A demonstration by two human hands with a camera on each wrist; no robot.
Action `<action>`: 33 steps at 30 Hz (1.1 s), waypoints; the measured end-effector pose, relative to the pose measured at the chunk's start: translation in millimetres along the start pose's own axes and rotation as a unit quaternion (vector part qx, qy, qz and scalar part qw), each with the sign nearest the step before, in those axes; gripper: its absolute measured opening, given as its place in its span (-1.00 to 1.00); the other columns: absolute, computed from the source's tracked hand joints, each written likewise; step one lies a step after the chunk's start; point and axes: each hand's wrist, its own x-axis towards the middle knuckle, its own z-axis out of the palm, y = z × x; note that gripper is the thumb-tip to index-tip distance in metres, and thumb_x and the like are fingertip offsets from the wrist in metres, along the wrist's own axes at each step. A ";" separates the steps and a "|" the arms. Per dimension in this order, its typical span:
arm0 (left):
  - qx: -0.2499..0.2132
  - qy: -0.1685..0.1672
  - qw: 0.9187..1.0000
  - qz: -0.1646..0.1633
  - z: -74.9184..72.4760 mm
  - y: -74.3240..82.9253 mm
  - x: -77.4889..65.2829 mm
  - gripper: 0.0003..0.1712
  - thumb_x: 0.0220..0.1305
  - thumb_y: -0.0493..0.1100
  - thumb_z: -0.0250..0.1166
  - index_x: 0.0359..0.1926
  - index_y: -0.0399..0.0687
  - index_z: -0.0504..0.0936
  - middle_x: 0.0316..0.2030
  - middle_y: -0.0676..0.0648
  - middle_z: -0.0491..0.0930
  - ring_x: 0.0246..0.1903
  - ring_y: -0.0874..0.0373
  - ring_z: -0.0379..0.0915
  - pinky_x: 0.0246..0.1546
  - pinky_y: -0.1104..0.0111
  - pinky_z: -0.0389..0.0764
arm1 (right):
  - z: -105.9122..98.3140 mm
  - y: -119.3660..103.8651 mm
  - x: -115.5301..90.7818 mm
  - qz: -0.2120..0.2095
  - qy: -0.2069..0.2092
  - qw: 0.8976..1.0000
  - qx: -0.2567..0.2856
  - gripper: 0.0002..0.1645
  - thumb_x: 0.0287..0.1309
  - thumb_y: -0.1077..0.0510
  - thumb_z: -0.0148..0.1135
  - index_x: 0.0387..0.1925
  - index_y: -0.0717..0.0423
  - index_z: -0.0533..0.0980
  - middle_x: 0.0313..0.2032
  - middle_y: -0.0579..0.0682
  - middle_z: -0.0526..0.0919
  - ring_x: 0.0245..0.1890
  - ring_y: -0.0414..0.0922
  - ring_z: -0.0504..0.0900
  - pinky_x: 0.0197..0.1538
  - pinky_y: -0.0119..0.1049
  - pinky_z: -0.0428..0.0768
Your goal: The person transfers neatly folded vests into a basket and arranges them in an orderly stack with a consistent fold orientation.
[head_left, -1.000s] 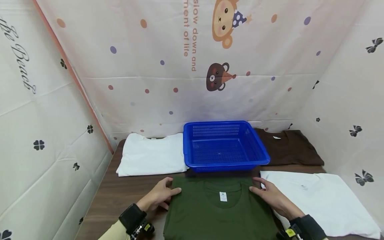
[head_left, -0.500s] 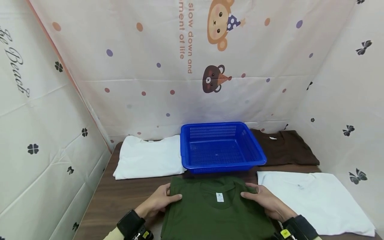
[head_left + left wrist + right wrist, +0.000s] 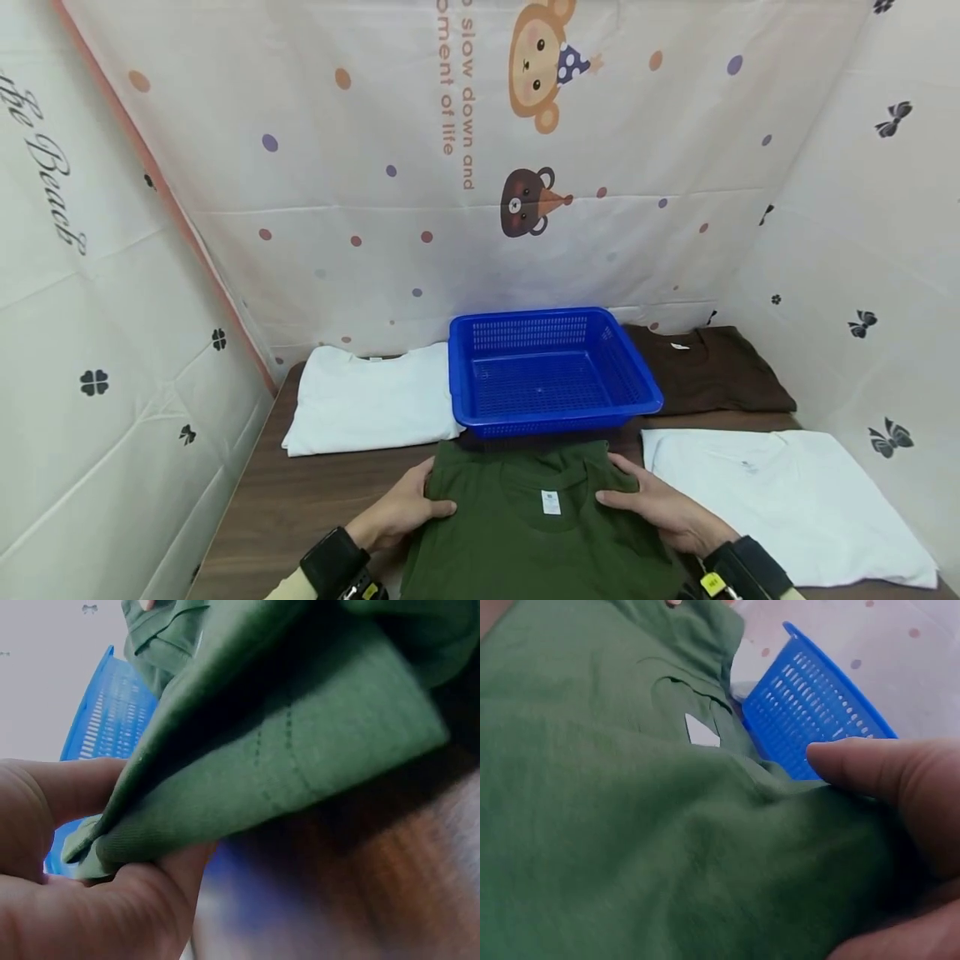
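A folded dark green T-shirt (image 3: pixel 525 542) with a white neck label lies in front of me at the table's near side. My left hand (image 3: pixel 405 507) grips its upper left edge, thumb on top and fingers underneath. In the left wrist view the folded green layers (image 3: pixel 225 772) sit pinched between thumb and fingers, lifted off the wood. My right hand (image 3: pixel 660 504) grips the upper right edge the same way; in the right wrist view its thumb (image 3: pixel 870 765) lies over the bunched cloth (image 3: pixel 780 847). The undersides of both grips are mostly hidden.
Just beyond the shirt stands a blue plastic basket (image 3: pixel 555 421) with nothing in it. A folded white T-shirt (image 3: pixel 375 400) lies left of it, a dark brown one (image 3: pixel 712 371) right. Another white shirt (image 3: pixel 787 508) lies near my right hand. Printed cloth walls surround the brown table (image 3: pixel 262 517).
Both hands have closed on the green shirt's upper corners and moved slightly inward. The cloth now bunches and lifts between them. The head view has shifted a little.
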 end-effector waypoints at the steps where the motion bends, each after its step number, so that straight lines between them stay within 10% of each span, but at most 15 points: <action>1: 0.012 0.000 1.000 0.003 0.4 1.5 0.2 -0.13 0.34 -0.38 0.35 0.55 -0.30 0.12 0.24 -0.27 0.48 0.20 -0.19 0.45 0.19 -0.10 0.50 | -0.5 0.9 -0.8 -0.001 -0.006 1.000 -0.001 0.13 0.41 0.09 0.28 0.62 0.23 -0.28 0.46 0.45 0.17 0.23 0.12 0.53 0.18 0.05 0.58; 10: 0.147 -0.050 0.986 0.061 2.8 34.0 -3.6 -0.21 0.45 -0.31 0.26 0.59 -0.06 0.15 0.40 -0.22 0.37 0.36 -0.23 0.33 0.32 -0.17 0.36 | -5.9 18.1 -12.7 -0.007 -0.026 1.000 0.016 0.14 0.44 0.14 0.25 0.54 0.48 -0.35 0.35 0.42 0.35 0.11 0.12 0.63 0.12 0.04 0.63; 20: 0.331 -0.102 0.925 0.158 9.8 105.9 -3.6 -0.50 0.52 -0.23 0.20 0.41 0.07 0.40 0.20 -0.02 0.59 0.16 0.11 0.55 0.13 0.27 0.58 | -4.7 25.8 -25.3 -0.042 -0.054 0.996 0.057 -0.32 0.53 0.15 0.12 0.44 0.48 0.18 0.10 0.17 0.64 0.06 0.12 0.67 0.12 0.07 0.63; 28: 0.408 -0.103 0.879 0.222 14.9 152.7 4.8 -0.82 0.49 -0.31 0.22 0.04 -0.05 0.58 -0.18 0.04 0.64 -0.18 0.26 0.59 -0.12 0.37 0.62 | -6.9 31.1 -32.5 -0.043 -0.027 0.997 0.051 -0.05 0.54 0.14 0.11 0.56 0.46 -0.23 0.42 0.52 0.15 0.20 0.12 0.57 0.18 0.08 0.59; 33: 0.425 -0.113 0.865 0.243 13.7 175.6 13.3 -0.85 0.49 -0.33 0.21 -0.01 -0.09 0.60 -0.28 0.05 0.60 -0.27 0.26 0.57 -0.17 0.38 0.61 | -7.9 34.8 -39.2 -0.050 -0.034 0.995 0.078 0.02 0.56 0.14 0.07 0.58 0.35 -0.40 0.50 0.55 -0.13 0.28 0.08 0.48 0.25 0.07 0.54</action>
